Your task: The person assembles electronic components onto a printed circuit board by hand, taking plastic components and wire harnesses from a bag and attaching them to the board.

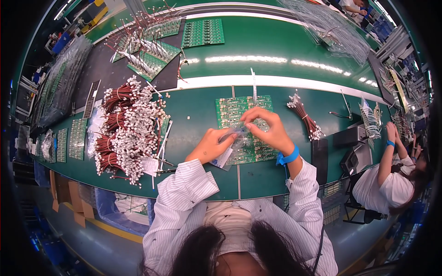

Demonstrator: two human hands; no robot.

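Clear plastic bag (240, 132) in front of me, crumpled and held up between two hands, just above the middle of a green circuit board panel (258, 152) that lies flat on the desk (189, 101). The fingers of the left hand (211, 144) are closed on it. On the right hand (272, 128), thumb and forefinger come near each other at the bag's upper edge; I cannot tell whether they have met, or pinch anything.

What worries me is a sudden tear: the film looks thin and slippery, so a hard tug could split it and scatter whatever is inside, if anything is, over the panel. I can't make out the contents. A small loose part might then get lost among the board's components. The cord of the blue wrist strap (291, 155) hangs near the desk's edge, and could snag if that arm pulls back sharply.
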